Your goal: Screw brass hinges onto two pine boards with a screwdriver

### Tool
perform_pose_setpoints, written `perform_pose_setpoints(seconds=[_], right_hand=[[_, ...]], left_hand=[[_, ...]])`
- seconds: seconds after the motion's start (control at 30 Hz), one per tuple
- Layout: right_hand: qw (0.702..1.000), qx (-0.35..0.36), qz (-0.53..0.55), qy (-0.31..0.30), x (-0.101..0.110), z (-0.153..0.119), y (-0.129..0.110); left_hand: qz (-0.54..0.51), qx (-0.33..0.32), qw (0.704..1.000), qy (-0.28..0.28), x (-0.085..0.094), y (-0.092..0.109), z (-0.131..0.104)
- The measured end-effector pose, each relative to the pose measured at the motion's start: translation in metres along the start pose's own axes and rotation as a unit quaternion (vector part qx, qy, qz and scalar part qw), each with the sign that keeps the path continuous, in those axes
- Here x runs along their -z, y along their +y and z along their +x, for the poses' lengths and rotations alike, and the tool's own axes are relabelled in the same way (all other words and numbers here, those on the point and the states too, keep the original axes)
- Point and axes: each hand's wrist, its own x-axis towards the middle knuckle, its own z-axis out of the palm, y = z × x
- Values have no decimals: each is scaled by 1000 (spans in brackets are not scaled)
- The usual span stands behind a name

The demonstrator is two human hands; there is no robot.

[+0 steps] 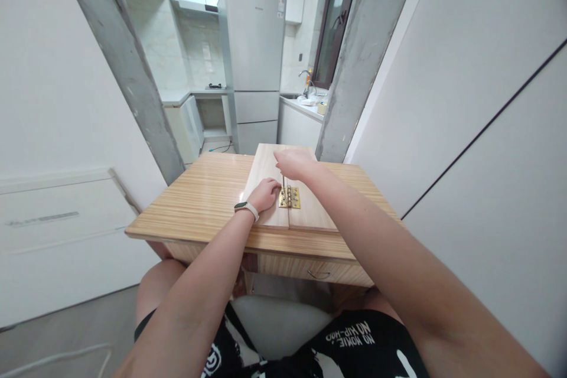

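Note:
A brass butterfly hinge lies across the seam of two pale wooden boards set side by side. My right hand is closed in a fist above the hinge's left leaf. From under it a thin upright metal shaft, like a screwdriver's, points down to that leaf; its handle is hidden in my fist. My left hand, with a band on the wrist, rests on the left board. Its fingers are stretched out, with the fingertips beside the hinge's left edge. Where the shaft's tip meets the leaf is too small to make out.
The boards lie on a striped wooden table with a drawer handle at its front. Behind stand a tall fridge and a sink tap. White panels and grey door posts flank the table on both sides.

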Motion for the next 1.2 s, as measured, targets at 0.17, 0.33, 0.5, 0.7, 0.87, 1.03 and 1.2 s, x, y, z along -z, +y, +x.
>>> perform_pose_setpoints(seconds=[0.17,0.33,0.5,0.7,0.87,1.03,1.2], right_hand=[[997,-75,36,4,2,-2,-1],[988,-140,41,44,3,-9,-6],[989,-126,40,59,2,-9,-6],[994,-88,40,42,-1,-3,-5],[999,-43,17,10,4,-4,-2],[1000,1,10,10,-2,-2,2],[995,-77,29,57,-6,-4,-7]], left_hand=[[4,-3,1000,0,0,0,0],[2,-2,1000,-2,0,0,1],[4,-2,1000,-2,0,-1,1],[2,2,1000,0,-1,-2,0],[0,-1,1000,0,-2,-3,0],[-2,-5,1000,2,-2,-3,0],[2,-2,1000,1,0,-1,0]])
